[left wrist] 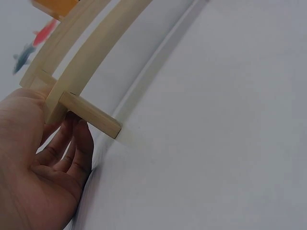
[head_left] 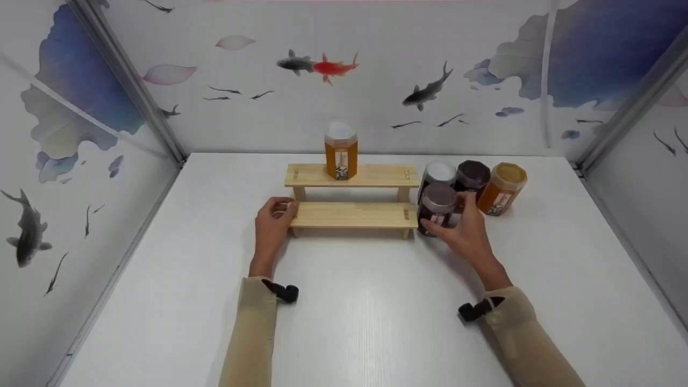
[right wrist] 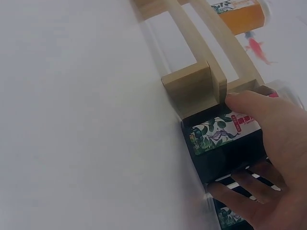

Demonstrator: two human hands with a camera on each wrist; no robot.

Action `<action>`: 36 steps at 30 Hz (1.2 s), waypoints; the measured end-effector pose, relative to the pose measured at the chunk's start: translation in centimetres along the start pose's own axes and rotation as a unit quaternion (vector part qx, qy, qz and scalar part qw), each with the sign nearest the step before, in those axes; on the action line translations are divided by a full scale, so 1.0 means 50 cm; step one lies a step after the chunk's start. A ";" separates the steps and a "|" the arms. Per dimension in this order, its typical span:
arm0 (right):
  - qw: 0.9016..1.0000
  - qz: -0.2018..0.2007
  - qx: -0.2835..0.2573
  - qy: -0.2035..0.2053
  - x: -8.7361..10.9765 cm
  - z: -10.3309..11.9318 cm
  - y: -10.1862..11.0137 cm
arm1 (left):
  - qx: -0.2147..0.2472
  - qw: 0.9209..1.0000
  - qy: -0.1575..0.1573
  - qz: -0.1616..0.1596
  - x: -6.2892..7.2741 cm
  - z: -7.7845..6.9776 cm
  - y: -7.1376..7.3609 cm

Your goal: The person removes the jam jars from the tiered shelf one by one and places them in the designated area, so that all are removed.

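A two-step wooden rack (head_left: 352, 216) stands in the middle of the table. My left hand (head_left: 272, 228) grips the left end of its lower step, thumb at the top and fingers curled below, as the left wrist view shows. Beside the rack's right end, my right hand (head_left: 473, 236) holds a dark jar (head_left: 439, 196) between thumb and fingers. In the right wrist view this jar (right wrist: 225, 153) has a floral label and sits close against the rack's leg (right wrist: 189, 84). An amber honey jar (head_left: 341, 156) with a white lid stands on the upper step.
Behind the held jar are a dark jar with a white lid (head_left: 439, 172) and another dark jar (head_left: 473, 174). An amber jar (head_left: 502, 188) stands to their right. White panels painted with fish (head_left: 424, 92) enclose the table's back and sides.
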State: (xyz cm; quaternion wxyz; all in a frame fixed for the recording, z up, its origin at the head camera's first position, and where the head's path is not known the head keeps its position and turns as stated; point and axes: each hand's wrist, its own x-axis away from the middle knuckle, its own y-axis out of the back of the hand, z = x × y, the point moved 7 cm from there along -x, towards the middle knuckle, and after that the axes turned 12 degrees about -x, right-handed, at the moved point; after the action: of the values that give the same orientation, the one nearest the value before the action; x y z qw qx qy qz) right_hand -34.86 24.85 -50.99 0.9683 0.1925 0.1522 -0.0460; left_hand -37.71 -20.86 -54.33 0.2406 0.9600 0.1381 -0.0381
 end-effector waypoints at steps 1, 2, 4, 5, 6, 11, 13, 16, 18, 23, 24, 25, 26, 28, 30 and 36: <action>1.000 0.001 -0.001 0.000 0.000 0.000 -0.001 | 0.000 1.000 0.000 0.000 -0.001 0.000 0.000; 1.000 0.002 0.000 0.000 0.000 -0.001 -0.001 | 0.001 1.000 0.001 0.000 -0.001 0.001 0.000; 1.000 0.005 0.000 0.000 0.000 -0.002 -0.002 | 0.001 1.000 0.002 0.000 -0.001 0.001 -0.001; 1.000 0.005 0.000 -0.001 0.000 -0.002 -0.002 | 0.000 1.000 0.003 0.001 -0.001 0.001 -0.001; 1.000 0.006 -0.001 -0.001 0.000 -0.003 -0.002 | 0.000 1.000 0.004 0.001 -0.001 0.002 -0.001; 1.000 0.011 -0.007 -0.011 -0.001 -0.006 -0.005 | -0.002 1.000 0.005 0.002 0.001 -0.001 0.000; 1.000 0.012 -0.010 -0.016 -0.002 -0.007 -0.006 | -0.005 1.000 0.004 0.001 0.001 -0.001 0.001; 1.000 0.006 -0.018 -0.022 -0.001 -0.006 -0.006 | -0.008 1.000 0.004 -0.001 0.000 0.000 0.002; 0.999 -0.006 -0.028 -0.016 0.000 -0.001 -0.003 | -0.010 1.000 0.004 0.001 -0.001 0.000 0.001; 0.996 -0.064 -0.044 0.049 -0.001 0.035 0.012 | -0.005 1.000 0.005 0.003 -0.002 -0.002 0.000; 0.994 -0.078 -0.043 0.069 -0.001 0.045 0.015 | -0.005 1.000 0.005 0.002 -0.002 -0.002 0.000; 0.991 -0.091 -0.042 0.086 -0.001 0.056 0.019 | -0.004 1.000 0.005 0.002 -0.001 -0.003 0.000; 0.988 -0.104 -0.040 0.104 0.000 0.068 0.022 | -0.004 1.000 0.005 0.001 -0.001 -0.004 0.001; 0.983 -0.125 -0.035 0.133 0.001 0.091 0.027 | -0.003 1.000 0.004 0.001 -0.001 -0.004 0.001; 0.977 -0.138 -0.028 0.158 0.003 0.114 0.027 | -0.002 1.000 0.003 0.002 -0.002 -0.004 0.000; 0.968 -0.139 -0.031 0.207 0.003 0.184 -0.017 | 0.005 1.000 0.005 0.002 -0.002 -0.001 -0.002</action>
State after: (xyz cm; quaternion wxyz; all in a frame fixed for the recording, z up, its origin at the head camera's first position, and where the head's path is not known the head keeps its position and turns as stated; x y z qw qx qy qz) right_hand -32.28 20.50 -43.27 0.9055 0.1451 0.3754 -0.1343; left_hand -37.84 -20.75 -54.31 0.2349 0.9616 0.1375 -0.0340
